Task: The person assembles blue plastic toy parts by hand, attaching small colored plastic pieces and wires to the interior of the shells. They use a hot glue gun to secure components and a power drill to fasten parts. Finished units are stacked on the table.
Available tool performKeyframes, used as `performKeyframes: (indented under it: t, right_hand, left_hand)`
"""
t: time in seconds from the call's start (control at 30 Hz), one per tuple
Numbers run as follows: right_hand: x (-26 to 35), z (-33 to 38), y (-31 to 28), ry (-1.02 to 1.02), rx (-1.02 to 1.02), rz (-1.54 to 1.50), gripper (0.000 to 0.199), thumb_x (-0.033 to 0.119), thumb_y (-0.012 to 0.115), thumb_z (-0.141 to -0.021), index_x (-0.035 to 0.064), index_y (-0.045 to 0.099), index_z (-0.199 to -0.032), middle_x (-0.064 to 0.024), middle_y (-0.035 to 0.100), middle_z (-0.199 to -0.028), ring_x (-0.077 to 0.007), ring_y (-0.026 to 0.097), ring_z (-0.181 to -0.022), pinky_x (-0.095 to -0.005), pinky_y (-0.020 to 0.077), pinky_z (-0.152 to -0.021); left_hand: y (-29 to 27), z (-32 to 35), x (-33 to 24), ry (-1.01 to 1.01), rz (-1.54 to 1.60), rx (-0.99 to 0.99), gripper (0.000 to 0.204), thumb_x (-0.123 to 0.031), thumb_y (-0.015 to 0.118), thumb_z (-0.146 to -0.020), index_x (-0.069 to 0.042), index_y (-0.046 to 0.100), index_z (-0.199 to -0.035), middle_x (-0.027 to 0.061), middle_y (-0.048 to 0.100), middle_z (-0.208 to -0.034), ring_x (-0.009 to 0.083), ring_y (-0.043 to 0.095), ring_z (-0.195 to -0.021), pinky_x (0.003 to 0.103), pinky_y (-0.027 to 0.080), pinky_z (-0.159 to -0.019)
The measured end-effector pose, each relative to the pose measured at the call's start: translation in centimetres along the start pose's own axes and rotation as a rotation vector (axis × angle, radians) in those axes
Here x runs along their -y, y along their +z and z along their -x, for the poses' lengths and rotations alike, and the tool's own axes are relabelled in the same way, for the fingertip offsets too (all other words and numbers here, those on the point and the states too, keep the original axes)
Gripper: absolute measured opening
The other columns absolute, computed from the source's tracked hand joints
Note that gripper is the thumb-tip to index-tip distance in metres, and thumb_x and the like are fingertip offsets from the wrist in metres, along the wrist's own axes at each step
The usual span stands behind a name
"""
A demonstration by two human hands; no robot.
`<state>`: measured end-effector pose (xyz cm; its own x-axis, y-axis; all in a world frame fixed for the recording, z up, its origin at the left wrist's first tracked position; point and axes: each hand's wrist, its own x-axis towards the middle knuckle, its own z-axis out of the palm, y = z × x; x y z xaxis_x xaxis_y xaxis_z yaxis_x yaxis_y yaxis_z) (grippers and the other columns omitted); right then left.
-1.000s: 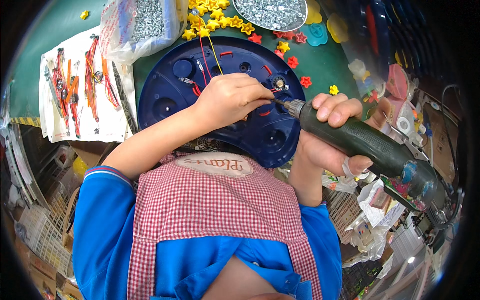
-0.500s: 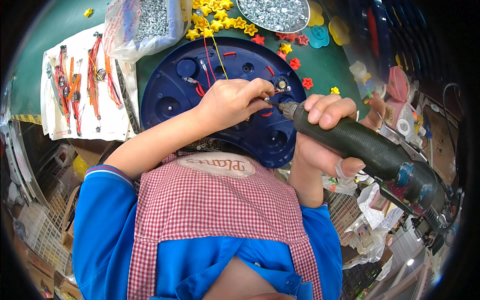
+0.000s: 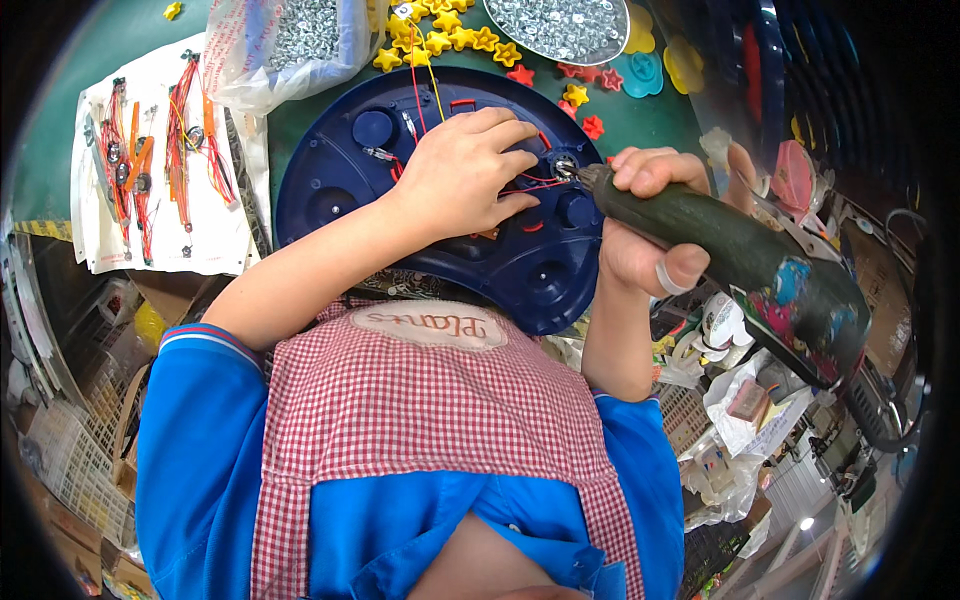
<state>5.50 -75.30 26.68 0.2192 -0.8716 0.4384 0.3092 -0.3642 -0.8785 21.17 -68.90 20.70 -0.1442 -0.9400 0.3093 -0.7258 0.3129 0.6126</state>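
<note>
A dark blue plastic shell (image 3: 322, 165) with round bosses and recesses lies on the table in front of me. My left hand (image 3: 470, 175) rests over its middle, fingers spread and apart, with nothing visible gripped. My right hand (image 3: 650, 200) is wrapped round a dark green power screwdriver (image 3: 745, 245), held tilted. Its bit reaches a small round part (image 3: 563, 162) near the shell's right edge; the exact contact point is too small to make out. Red wires (image 3: 537, 186) run from there toward my left fingers. Red and yellow wires also rise from the shell's far side.
A plastic bag (image 3: 290, 60) of small metal pieces and a round tray (image 3: 560, 28) of similar pieces stand at the back. Yellow star pieces (image 3: 462, 38) and red ones (image 3: 593, 127) lie around. Wired parts lie on a white sheet (image 3: 90, 230) at the left.
My left hand has parted its fingers from the bit tip and spread over the shell. The screwdriver's bit has moved up and slightly right onto the round part.
</note>
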Motion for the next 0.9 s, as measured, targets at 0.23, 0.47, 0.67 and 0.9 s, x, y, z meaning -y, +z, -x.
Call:
performKeyframes:
  t: [0.23,0.47,0.67,0.9]
  right_hand:
    - [-1.6,0.2,0.4,0.029,0.000,-0.011,0.088,0.056,0.071,-0.076,-0.0019,0.029,-0.126,-0.0126,0.058,-0.073,-0.0217,0.059,-0.063,-0.0335,0.0530,-0.061]
    - [-1.7,-0.8,-0.3,0.091,0.093,-0.144,0.078,0.054,0.069,-0.077,-0.0011,0.038,-0.122,-0.0131,0.060,-0.076,-0.0224,0.059,-0.068,-0.0359,0.0512,-0.065]
    - [2.3,1.1,-7.6,-0.116,-0.357,0.086,0.060,0.064,0.053,-0.079,0.0086,0.050,-0.103,-0.0089,0.056,-0.072,-0.0223,0.056,-0.069,-0.0391,0.0467,-0.066]
    - [3.6,3.5,-6.9,-0.241,-0.699,1.139,0.048,0.034,0.063,-0.085,-0.0023,0.043,-0.109,-0.0159,0.052,-0.100,-0.0249,0.055,-0.086,-0.0348,0.0471,-0.077]
  left_hand:
    - [0.5,0.2,0.2,0.008,0.021,-0.033,0.030,-0.021,0.077,-0.063,-0.008,0.070,-0.090,0.0050,0.063,-0.110,0.0241,0.058,-0.105,0.035,0.049,-0.088]
    - [0.3,0.7,0.1,-0.001,0.011,-0.015,0.028,-0.016,0.072,-0.071,-0.009,0.068,-0.097,0.0048,0.063,-0.111,0.0244,0.058,-0.107,0.036,0.049,-0.088]
    - [-7.0,3.2,1.6,0.041,-0.259,0.175,0.038,0.000,0.056,-0.072,-0.012,0.067,-0.106,0.0035,0.056,-0.126,0.0219,0.046,-0.125,0.040,0.034,-0.108]
    - [-8.5,3.9,1.1,0.065,-0.414,0.293,0.015,-0.011,0.062,-0.073,-0.011,0.066,-0.087,0.0031,0.066,-0.079,0.0175,0.062,-0.087,0.033,0.035,-0.107]
